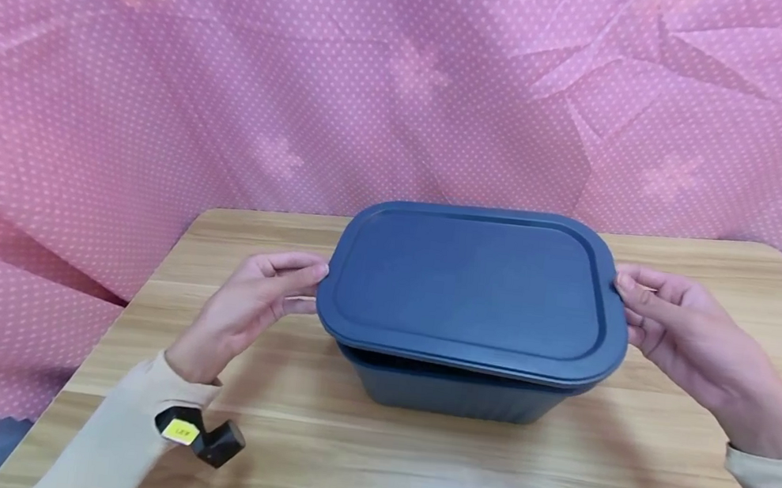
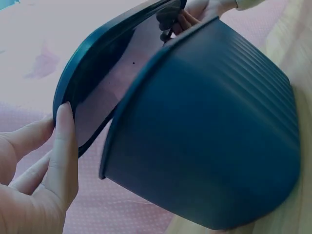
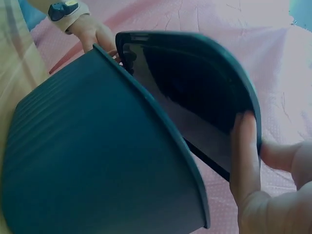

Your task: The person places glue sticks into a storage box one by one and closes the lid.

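Observation:
A dark blue lid (image 1: 466, 280) with rounded corners and a raised rim lies tilted over a matching blue storage box (image 1: 454, 394). Its left end is pinched by my left hand (image 1: 249, 301), thumb on top and fingers beneath. At the opposite end my right hand (image 1: 689, 331) pinches the lid's edge the same way. Both wrist views show a gap between the lid's glossy underside (image 2: 105, 92) and the box's rim (image 3: 161, 112). The box stands upright with ribbed long sides, and its inside is hidden by the lid.
The box stands on a light wood-grain table (image 1: 368, 464). A pink dotted cloth (image 1: 309, 68) hangs behind the table and along its left side. Each sleeve carries a black wrist device (image 1: 199, 435) with a yellow label.

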A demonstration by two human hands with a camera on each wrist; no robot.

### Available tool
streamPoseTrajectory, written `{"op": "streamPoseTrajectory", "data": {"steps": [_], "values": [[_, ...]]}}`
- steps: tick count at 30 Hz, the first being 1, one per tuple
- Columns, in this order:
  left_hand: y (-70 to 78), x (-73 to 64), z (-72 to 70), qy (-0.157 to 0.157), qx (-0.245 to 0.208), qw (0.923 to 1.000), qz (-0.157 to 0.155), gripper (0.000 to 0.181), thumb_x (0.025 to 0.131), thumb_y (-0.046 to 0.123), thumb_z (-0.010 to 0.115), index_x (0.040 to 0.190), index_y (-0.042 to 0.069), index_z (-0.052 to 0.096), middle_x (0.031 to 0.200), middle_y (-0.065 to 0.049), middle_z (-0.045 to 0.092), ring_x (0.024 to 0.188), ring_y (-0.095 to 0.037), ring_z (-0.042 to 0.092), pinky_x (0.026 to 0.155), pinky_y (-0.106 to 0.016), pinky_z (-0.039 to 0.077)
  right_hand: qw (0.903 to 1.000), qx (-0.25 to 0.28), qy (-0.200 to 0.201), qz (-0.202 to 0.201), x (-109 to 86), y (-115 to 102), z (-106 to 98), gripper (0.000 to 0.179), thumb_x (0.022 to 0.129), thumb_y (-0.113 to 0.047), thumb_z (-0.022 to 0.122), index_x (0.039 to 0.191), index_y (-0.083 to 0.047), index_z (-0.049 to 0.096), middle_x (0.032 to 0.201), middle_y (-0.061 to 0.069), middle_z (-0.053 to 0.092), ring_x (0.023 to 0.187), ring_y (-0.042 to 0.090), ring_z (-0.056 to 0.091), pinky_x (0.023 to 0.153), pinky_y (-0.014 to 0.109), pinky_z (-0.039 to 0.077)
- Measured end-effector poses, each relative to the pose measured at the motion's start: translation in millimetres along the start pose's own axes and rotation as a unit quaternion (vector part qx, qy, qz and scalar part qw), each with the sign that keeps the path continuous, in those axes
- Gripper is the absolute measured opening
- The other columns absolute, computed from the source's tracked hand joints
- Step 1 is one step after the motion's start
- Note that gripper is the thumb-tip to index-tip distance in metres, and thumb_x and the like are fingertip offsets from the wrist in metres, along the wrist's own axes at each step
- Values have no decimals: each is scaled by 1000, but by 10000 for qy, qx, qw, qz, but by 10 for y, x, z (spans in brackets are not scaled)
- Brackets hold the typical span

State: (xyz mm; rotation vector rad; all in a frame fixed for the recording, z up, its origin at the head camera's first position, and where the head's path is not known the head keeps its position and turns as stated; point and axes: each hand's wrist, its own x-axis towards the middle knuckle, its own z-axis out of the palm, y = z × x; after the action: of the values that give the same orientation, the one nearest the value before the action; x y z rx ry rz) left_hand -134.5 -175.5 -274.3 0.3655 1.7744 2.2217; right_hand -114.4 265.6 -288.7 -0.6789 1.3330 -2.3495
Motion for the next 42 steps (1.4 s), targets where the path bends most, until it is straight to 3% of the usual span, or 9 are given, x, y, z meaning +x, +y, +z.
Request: {"op": "streamPoseTrajectory", "data": {"steps": [3,9,13,17,21,24,28,35,42], "values": [[-47,16,-6,51,113,9999,-73,20,94,-1,58,94,12,74,93,-4,72,83,-15,69,81,-34,57,9998,42,211,9,3,27,-30,34,103,6,27,114,6,59,101,11,67,88,16,67,74,25,57],[-111,9,-13,-6,154,9998,-107,21,92,-5,59,93,12,73,90,-3,72,80,-15,69,81,-35,57,9951,-732,666,-55,11,42,-41,30,102,5,35,103,3,64,90,6,67,77,12,65,67,24,57],[-122,4,5,-25,228,9996,-154,20,91,-5,60,94,11,72,88,-3,72,79,-15,69,81,-35,57,9820,-1509,1137,-43,20,38,-15,23,101,3,43,97,-1,65,81,4,65,66,12,63,55,24,53],[-117,10,21,-7,266,9994,-223,17,91,-3,61,93,10,71,88,-3,71,79,-14,68,81,-35,57,9651,-2193,1430,82,26,44,24,17,100,0,48,92,-3,63,68,2,58,54,12,53,42,28,38],[-112,14,23,-29,296,9991,-293,15,91,-4,61,96,9,69,88,-3,70,80,-13,67,81,-35,57,9499,-2679,1594,227,43,55,53,11,99,-5,51,94,-4,62,63,2,53,51,14,47,40,33,29],[-110,17,17,-71,357,9987,-349,15,91,-4,61,100,7,67,89,-3,70,82,-14,67,81,-35,57,9392,-2980,1667,372,52,60,61,9,100,-8,52,99,-5,60,62,1,53,51,14,46,40,31,31],[-110,24,11,-135,440,9982,-392,17,91,-3,62,105,6,65,90,-4,71,84,-16,68,81,-36,57,9405,-2969,1599,414,53,70,48,9,100,-7,51,107,-6,57,61,1,53,51,12,47,41,31,31],[-100,26,10,-230,470,9978,-413,17,90,-4,61,103,6,64,90,-5,69,83,-15,68,80,-36,57,9531,-2573,1544,383,59,89,16,23,100,-5,50,122,-10,47,60,1,56,50,12,48,40,31,29],[-92,48,8,-290,857,9934,-708,19,89,0,65,107,1,59,89,-7,70,81,-20,70,82,-40,57,9484,-2684,1640,395,72,84,17,30,100,-5,51,128,-14,44,58,0,53,47,12,46,40,32,25]]}}
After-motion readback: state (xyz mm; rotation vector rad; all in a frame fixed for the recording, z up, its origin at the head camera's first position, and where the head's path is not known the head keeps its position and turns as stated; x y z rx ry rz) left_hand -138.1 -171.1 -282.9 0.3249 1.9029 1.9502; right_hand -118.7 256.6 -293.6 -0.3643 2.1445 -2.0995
